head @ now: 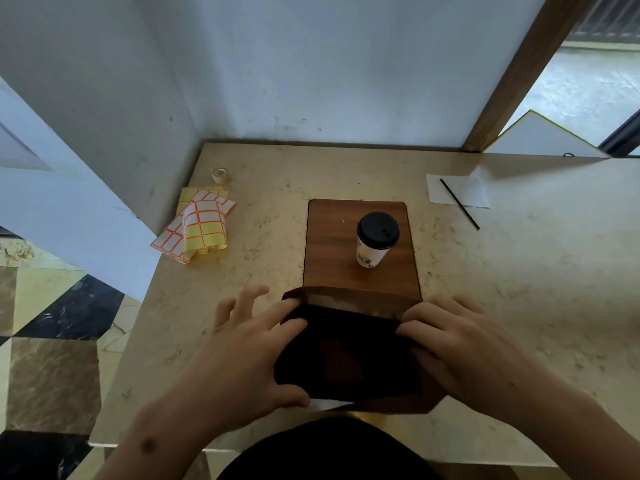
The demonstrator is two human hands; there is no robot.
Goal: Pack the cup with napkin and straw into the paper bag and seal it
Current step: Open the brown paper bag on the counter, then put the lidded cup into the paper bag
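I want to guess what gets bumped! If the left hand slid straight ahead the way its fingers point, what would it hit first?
Probably the wooden board. The left hand holds the paper bag open, its fingers pointing forward and a little right, toward the board's near left corner. Depth is hard to judge.

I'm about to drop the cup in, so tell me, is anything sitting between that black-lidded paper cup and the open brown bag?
Nothing visible does. The white paper cup with a black lid stands alone on the wooden board, and the bare board runs straight to the brown paper bag, whose mouth the left hand and right hand hold open.
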